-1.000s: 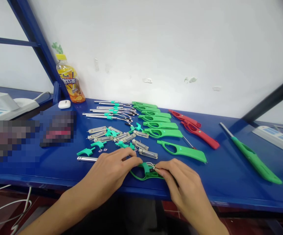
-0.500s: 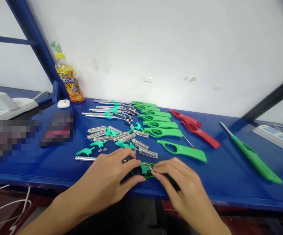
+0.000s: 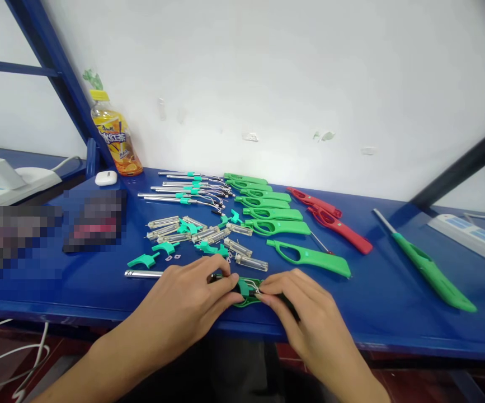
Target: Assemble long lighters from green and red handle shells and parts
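Note:
Near the table's front edge lies an open green lighter casing (image 3: 248, 303), with a teal trigger (image 3: 243, 287) and thin white wires (image 3: 253, 284) inside. A silver lighter tube (image 3: 144, 274) sticks out to its left. My left hand (image 3: 194, 296) grips the casing's left part between thumb and fingers, covering where the tube joins it. The thumb and index finger of my right hand (image 3: 303, 305) are pinched together at the wire ends, over the casing's right part. That hand hides the rest of the handle.
Behind my hands are clear fuel tanks (image 3: 250, 263), loose teal triggers (image 3: 144, 259) and wired tubes (image 3: 170, 196). Green half-casings (image 3: 309, 257) and red casings (image 3: 343, 226) lie right of them, then a whole green lighter (image 3: 429, 268). A drink bottle (image 3: 118, 140) stands back left.
My left thumb has shifted slightly up along the casing's near edge. My right fingertips stay pinched at the wires. The whole view has moved slightly.

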`<state>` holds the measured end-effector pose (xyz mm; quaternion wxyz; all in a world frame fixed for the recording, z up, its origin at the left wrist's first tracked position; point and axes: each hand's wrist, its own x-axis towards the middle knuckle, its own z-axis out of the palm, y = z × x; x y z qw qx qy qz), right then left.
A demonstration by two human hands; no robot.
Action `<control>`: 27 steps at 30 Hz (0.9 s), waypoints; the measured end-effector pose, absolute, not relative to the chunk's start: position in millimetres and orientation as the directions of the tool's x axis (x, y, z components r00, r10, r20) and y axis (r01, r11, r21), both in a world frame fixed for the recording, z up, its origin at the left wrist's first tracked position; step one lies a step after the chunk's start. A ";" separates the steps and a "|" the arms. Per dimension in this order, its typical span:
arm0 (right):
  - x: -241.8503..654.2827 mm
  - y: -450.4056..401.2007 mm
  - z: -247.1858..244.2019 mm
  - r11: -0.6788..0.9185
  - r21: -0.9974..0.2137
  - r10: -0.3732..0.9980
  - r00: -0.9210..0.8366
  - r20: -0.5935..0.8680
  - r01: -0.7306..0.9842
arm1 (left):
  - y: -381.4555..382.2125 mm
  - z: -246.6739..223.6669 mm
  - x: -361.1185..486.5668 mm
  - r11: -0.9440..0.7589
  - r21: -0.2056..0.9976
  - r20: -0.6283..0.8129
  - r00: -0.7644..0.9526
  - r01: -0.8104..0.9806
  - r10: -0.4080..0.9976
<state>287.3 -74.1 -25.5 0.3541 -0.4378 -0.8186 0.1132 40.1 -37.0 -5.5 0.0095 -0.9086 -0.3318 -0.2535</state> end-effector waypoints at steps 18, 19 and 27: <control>279.3 -79.4 -23.1 0.573 -0.478 0.804 -0.343 0.487 0.666 | -49.3 4.7 45.4 -0.728 -0.027 0.273 0.705 0.685 0.654; 278.7 -79.7 -23.7 0.579 -0.462 0.796 -0.342 0.500 0.672 | -49.5 4.9 45.7 -0.726 -0.032 0.265 0.707 0.686 0.656; 271.0 -80.3 -28.2 0.596 -0.445 0.749 -0.264 0.607 0.668 | -50.8 5.4 45.9 -0.706 -0.010 0.260 0.684 0.708 0.682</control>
